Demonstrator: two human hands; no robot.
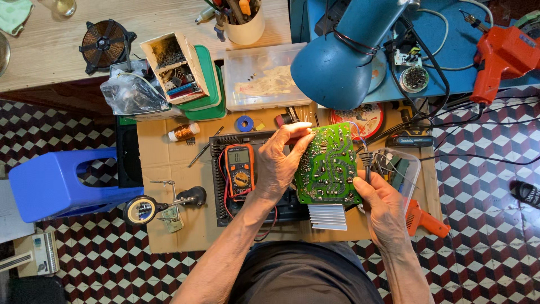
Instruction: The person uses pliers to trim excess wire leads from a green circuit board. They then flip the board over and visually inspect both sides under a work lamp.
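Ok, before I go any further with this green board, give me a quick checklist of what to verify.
1. Left hand grips the circuit board on its left edge: ok.
2. Right hand supports the board at its lower right corner: ok.
3. Solder side faces up for inspection: ok.
4. Finned metal heat sink sits attached under the board's near edge: ok.
5. Meter lies within reach on the black panel, display lit: ok; where its probe tips are, cannot tell.
6. Blue lamp hangs above the board; whether it is switched on, cannot tell.
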